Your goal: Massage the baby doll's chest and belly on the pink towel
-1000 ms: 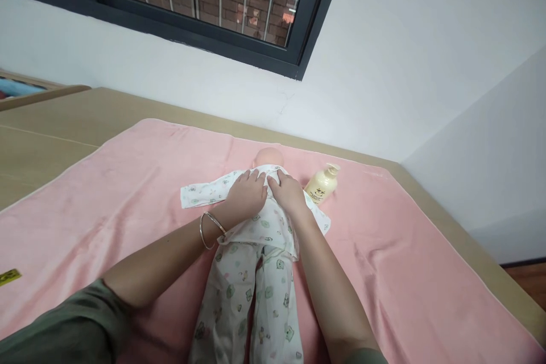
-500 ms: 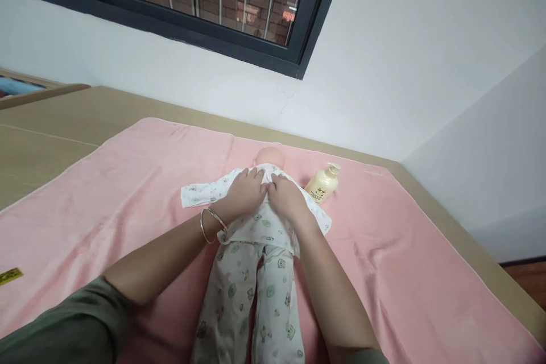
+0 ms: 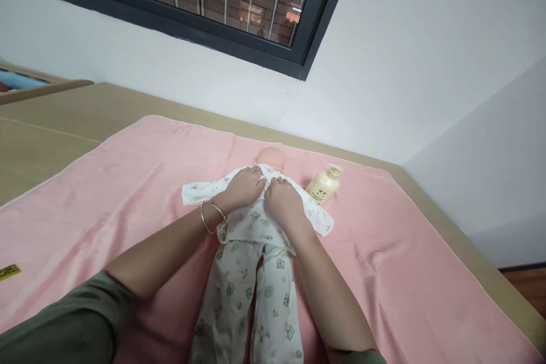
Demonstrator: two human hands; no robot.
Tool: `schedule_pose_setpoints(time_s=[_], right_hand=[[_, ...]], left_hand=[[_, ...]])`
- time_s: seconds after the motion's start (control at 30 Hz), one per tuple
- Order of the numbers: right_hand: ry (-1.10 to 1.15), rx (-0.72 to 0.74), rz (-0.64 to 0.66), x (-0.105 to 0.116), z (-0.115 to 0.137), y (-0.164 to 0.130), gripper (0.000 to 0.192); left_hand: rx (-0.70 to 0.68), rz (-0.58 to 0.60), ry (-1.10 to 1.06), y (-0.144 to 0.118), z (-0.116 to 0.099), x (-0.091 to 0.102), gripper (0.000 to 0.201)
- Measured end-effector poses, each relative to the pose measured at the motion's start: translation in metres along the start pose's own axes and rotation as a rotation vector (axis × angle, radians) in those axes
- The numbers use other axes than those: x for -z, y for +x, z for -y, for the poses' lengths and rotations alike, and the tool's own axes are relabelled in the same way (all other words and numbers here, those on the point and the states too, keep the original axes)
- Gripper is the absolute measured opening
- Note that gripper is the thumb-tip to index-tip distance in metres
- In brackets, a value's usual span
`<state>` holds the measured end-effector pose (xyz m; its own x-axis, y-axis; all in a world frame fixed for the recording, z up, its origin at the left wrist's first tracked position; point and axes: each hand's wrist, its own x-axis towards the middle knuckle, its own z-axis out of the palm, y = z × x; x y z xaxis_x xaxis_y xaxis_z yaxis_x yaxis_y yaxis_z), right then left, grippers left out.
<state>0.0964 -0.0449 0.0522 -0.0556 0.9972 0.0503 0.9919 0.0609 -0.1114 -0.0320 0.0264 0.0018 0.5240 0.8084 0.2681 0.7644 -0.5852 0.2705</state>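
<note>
A baby doll [image 3: 271,157] lies on its back with its head away from me, dressed in a white printed baby shirt [image 3: 256,222] and matching pants [image 3: 232,296]. At the upper chest, my left hand [image 3: 245,186] is closed on the shirt's front near the collar, a silver bangle round its wrist. Close beside it, my right hand [image 3: 284,202] has its fingers curled into the cloth on the other side of the opening. The fingertips of both hands are partly hidden. The shirt's sleeves stretch out to either side.
A pale yellow pump bottle [image 3: 324,185] leans on the pink blanket [image 3: 140,182], right of the doll. A yellow label [image 3: 9,272] lies at the far left. Beneath is a wooden surface [image 3: 63,108], meeting a white wall with a dark-framed window [image 3: 273,54].
My hands have drawn slightly apart at the collar, and their fingers are more curled. More of the shirt's neck opening shows between them. The view has shifted slightly.
</note>
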Motion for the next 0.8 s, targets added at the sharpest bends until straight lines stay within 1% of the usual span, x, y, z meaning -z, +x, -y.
schedule_pose_setpoints(time_s=[0.1, 0.2, 0.3, 0.4, 0.5, 0.6, 0.63, 0.7, 0.8], right_hand=[[0.105, -0.014, 0.013, -0.006, -0.016, 0.012, 0.048], [0.194, -0.038, 0.059, -0.014, -0.038, 0.028, 0.057], [0.220, -0.043, 0.083, -0.019, -0.047, 0.035, 0.061], [0.156, -0.044, 0.052, -0.019, -0.036, 0.029, 0.062], [0.080, -0.050, 0.028, -0.017, -0.012, 0.013, 0.060], [0.037, 0.017, 0.026, -0.014, 0.006, 0.001, 0.058], [0.041, 0.032, 0.029, -0.013, 0.007, 0.000, 0.058], [0.079, 0.031, 0.029, -0.013, 0.001, 0.003, 0.056], [0.161, -0.033, 0.035, -0.012, -0.021, 0.016, 0.057]], left_hand=[[0.022, -0.055, 0.058, -0.009, -0.013, -0.006, 0.046], [-0.038, -0.089, 0.080, -0.017, -0.027, -0.010, 0.047], [-0.082, -0.094, 0.051, -0.018, -0.029, -0.009, 0.043], [-0.107, -0.085, 0.006, -0.013, -0.018, -0.007, 0.040], [-0.113, -0.058, 0.026, -0.006, -0.003, -0.009, 0.035], [-0.076, -0.052, 0.049, -0.002, 0.005, -0.014, 0.031], [-0.046, -0.062, 0.036, -0.001, 0.005, -0.015, 0.031], [0.022, -0.088, -0.009, -0.001, 0.003, -0.017, 0.033], [0.090, -0.112, -0.057, -0.003, -0.004, -0.016, 0.042]])
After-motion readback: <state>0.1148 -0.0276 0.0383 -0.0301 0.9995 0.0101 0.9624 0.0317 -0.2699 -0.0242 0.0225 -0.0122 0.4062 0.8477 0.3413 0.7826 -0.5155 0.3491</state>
